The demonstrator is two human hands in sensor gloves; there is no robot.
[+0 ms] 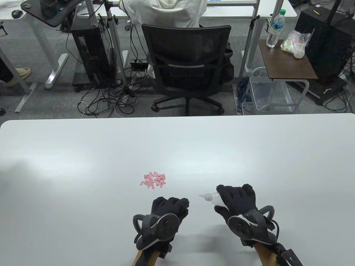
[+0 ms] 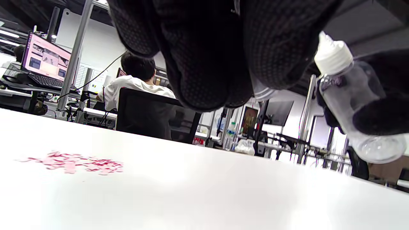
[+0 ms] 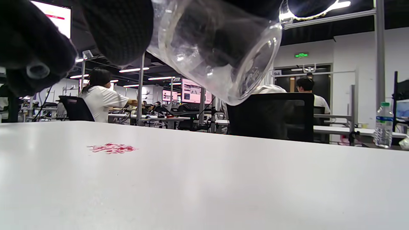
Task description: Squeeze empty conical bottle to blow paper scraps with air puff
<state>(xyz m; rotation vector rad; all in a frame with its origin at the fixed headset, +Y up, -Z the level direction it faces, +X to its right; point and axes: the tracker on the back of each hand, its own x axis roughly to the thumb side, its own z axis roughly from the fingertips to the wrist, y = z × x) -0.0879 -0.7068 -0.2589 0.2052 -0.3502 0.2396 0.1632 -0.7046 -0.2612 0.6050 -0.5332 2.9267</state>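
Note:
A small pile of pink paper scraps point(image 1: 153, 180) lies on the white table point(image 1: 83, 155); it also shows in the left wrist view point(image 2: 72, 162) and the right wrist view point(image 3: 111, 148). My right hand point(image 1: 235, 198) grips a clear empty bottle point(image 1: 212, 197) with a white conical tip, held above the table with the tip pointing left toward the scraps. The bottle shows in the left wrist view point(image 2: 354, 105) and its base in the right wrist view point(image 3: 220, 48). My left hand point(image 1: 170, 207) sits curled and empty on the table, just below the scraps.
Beyond the table's far edge stand a black office chair point(image 1: 188, 69) with a seated person, desks, cables and a side table with a water bottle point(image 1: 275, 27). The white table stretches wide to left and right of the hands.

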